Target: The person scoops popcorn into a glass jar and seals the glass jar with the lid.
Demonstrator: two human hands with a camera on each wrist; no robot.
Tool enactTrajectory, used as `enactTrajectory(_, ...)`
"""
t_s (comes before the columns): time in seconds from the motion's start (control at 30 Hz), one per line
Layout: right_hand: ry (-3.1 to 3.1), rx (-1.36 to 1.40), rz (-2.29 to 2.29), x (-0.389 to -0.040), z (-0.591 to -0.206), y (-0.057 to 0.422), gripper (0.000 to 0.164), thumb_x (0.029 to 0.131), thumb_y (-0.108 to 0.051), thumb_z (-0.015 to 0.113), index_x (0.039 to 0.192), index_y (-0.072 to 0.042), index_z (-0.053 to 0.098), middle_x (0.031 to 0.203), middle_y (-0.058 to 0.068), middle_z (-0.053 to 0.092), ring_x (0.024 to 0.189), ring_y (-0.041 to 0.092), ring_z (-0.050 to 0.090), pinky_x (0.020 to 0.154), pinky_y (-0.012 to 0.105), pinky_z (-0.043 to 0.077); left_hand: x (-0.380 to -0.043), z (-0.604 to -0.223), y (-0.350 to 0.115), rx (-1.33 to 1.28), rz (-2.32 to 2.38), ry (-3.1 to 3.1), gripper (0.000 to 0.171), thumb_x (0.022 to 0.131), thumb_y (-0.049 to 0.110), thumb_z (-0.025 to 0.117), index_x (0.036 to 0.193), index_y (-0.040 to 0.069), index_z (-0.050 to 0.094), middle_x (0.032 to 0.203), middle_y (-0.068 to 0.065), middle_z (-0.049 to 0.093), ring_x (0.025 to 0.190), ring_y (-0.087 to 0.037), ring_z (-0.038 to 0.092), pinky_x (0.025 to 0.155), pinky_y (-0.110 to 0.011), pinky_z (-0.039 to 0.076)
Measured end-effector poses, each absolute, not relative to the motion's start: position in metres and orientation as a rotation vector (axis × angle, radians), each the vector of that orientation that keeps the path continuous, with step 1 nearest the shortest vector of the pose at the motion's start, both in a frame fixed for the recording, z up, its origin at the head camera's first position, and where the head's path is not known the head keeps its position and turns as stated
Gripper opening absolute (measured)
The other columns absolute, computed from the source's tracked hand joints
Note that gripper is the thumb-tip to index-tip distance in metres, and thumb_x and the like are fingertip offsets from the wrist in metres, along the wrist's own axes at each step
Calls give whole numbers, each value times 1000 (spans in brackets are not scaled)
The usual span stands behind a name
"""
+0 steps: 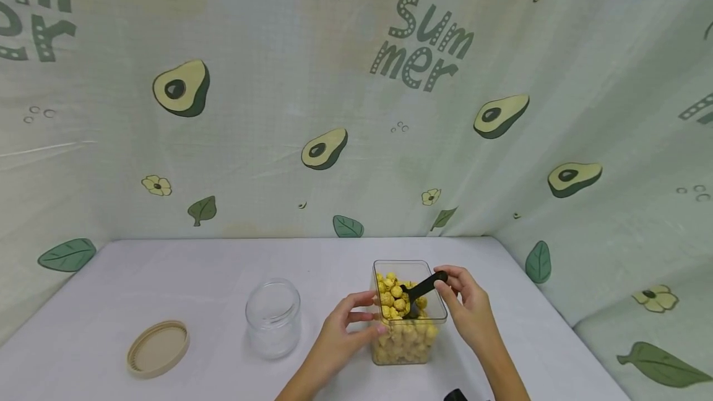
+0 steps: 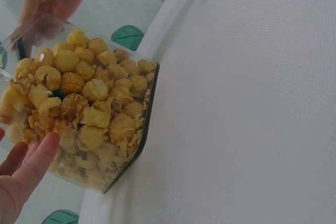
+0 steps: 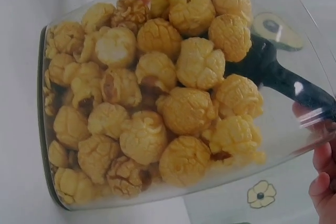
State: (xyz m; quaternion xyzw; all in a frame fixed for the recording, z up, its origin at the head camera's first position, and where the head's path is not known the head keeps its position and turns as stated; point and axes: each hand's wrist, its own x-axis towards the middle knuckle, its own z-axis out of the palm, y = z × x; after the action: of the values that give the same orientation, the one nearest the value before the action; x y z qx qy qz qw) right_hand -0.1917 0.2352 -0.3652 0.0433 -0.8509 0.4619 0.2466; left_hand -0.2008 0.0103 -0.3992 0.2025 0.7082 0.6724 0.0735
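Observation:
A clear square container (image 1: 403, 342) full of round caramel popcorn (image 3: 184, 111) stands on the table. My left hand (image 1: 345, 330) is at its left side, the thumb near the front corner and the fingers spread, touching the wall. In the left wrist view these fingers (image 2: 37, 163) look fairly straight. My right hand (image 1: 468, 305) pinches the handle end of a black scoop (image 1: 427, 285) above the container's right rim. The scoop's head is down among the popcorn and partly hidden by it, as the right wrist view also shows through the wall.
Left of the container stands a clear round jar (image 1: 273, 320) without a lid. Farther left lies a round beige lid (image 1: 158, 349). A small black object (image 1: 455, 395) shows at the bottom edge. A printed curtain (image 1: 250, 98) hangs behind the white table (image 1: 211, 265).

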Motion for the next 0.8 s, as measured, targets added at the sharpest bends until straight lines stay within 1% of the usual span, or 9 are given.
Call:
enactTrajectory(0.07,-2294,118,1297,-192,-366,234,24,92,-11,56,114,-2,56,99,12,70,89,-3,56,83,20,44,-201,-399,10,605,2016,2125,53,82,27,71,129,14,51,132,-8,51,109,-23,55,77,-23,50)
enactTrajectory(0.13,-2272,107,1338,-193,-367,233,25,93,-11,56,115,0,56,102,15,69,92,-6,54,80,10,42,-200,-398,10,600,2016,2123,53,82,28,71,129,14,51,132,-9,51,109,-23,55,78,-24,50)
enactTrajectory(0.27,-2242,59,1419,-194,-367,233,27,93,-11,55,117,2,55,107,19,67,94,-12,51,80,3,40,-200,-397,10,595,2015,2121,53,82,28,71,129,13,51,132,-9,51,110,-24,55,78,-25,50)
enactTrajectory(0.3,-2234,43,1440,-195,-366,233,27,93,-12,55,117,2,54,107,16,68,94,-13,51,81,3,40,-200,-397,10,595,2015,2121,53,82,28,71,129,13,51,133,-9,51,110,-24,55,78,-25,50)
enactTrajectory(0.4,-2192,22,1524,-197,-365,234,28,93,-10,54,118,4,53,102,-1,69,92,-13,53,80,4,43,-200,-397,10,602,2017,2129,53,82,27,71,129,13,51,132,-10,51,110,-24,55,78,-26,50)
enactTrajectory(0.5,-2156,2,1590,-198,-365,236,30,94,-11,54,119,5,52,92,-21,64,86,-10,55,78,6,45,-200,-396,10,606,2019,2136,53,81,26,71,129,13,51,131,-10,52,110,-25,55,78,-25,50)
enactTrajectory(0.53,-2147,-6,1605,-199,-364,237,30,94,-11,54,119,5,52,89,-24,63,84,-9,55,77,6,45,-200,-396,10,606,2019,2138,53,81,26,71,129,13,51,130,-10,52,110,-25,55,77,-25,50)
enactTrajectory(0.67,-2099,-44,1676,-199,-364,238,30,94,-11,54,119,5,51,81,-22,61,77,-4,53,74,8,44,-199,-396,10,609,2013,2136,53,81,25,71,129,12,51,131,-11,52,110,-26,55,77,-24,50)
enactTrajectory(0.8,-2091,-11,1700,-198,-365,239,31,94,-11,54,119,7,50,84,-21,63,79,-5,54,76,8,45,-199,-395,9,598,2004,2146,54,82,27,71,129,13,51,131,-11,52,110,-26,55,77,-24,50)
